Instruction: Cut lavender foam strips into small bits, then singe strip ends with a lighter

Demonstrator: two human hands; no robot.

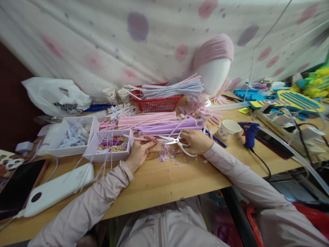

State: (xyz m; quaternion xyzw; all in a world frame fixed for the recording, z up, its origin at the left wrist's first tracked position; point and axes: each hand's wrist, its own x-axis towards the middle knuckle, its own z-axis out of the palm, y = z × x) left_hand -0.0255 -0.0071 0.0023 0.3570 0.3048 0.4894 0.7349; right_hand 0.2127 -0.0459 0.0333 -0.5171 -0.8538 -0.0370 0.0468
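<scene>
Crosswise, left hand [140,151] pinches a pink pipe cleaner [135,138] lying left-to-right just above the table [167,180], its free end pointing into part-open scissors [172,140] gripped by the right hand [196,141], the nearer one.

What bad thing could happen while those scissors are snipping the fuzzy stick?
1. The scissors point at the left hand, which pinches the fuzzy stick close to the blade tips. A slip might nick a finger.
2. The purple fluff lies loose on the table and could get brushed onto the floor.
3. The glue gun has a cord running off the table edge by the right sleeve. A snag might pull it down.
</scene>
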